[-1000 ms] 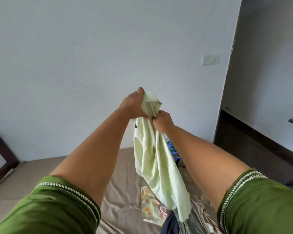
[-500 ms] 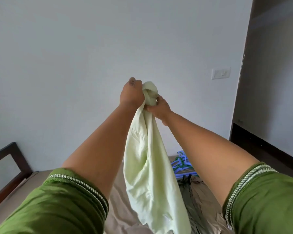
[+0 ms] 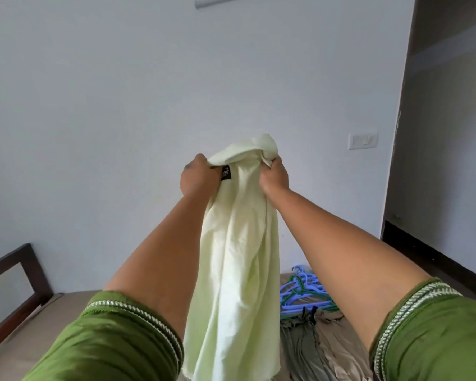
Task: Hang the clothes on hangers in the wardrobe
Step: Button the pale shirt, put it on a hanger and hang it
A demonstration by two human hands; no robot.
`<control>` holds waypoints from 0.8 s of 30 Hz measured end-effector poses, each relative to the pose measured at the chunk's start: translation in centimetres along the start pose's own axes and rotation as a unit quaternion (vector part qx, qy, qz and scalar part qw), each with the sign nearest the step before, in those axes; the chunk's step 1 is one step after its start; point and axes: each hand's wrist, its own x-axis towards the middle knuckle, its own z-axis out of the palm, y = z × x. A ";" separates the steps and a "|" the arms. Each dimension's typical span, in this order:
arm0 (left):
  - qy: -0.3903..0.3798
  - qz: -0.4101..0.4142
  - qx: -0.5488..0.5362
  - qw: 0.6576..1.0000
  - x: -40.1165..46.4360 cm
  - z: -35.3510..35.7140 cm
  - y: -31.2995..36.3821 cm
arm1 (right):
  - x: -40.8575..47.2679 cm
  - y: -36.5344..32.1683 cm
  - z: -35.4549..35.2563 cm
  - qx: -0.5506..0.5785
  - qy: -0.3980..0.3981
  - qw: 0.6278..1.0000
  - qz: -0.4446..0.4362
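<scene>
Gripping the top of a pale green garment [image 3: 232,270], the left hand [image 3: 197,176] and right hand [image 3: 275,178] hold it up at mid-frame, fingers curled into the cloth; its black label [image 3: 226,172] shows beside the left hand; blue and green hangers [image 3: 304,291] lie on the bed [image 3: 39,323] at 4 o'clock, touching grey clothes [image 3: 322,345].

Wall switch [image 3: 363,140] — dark bedframe [image 3: 17,281]
</scene>
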 end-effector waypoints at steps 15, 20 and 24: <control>-0.070 0.008 0.199 0.977 0.0 -2.3 -1.4 | -0.9 2.6 -0.4 -0.141 0.020 0.990 0.005; -0.048 -0.034 0.135 0.989 -0.1 -2.0 -4.0 | -1.8 2.4 1.0 -0.151 0.067 0.986 0.008; -0.037 -0.079 0.094 0.992 0.1 -1.6 -6.7 | -1.9 2.1 1.6 -0.148 0.094 0.984 0.030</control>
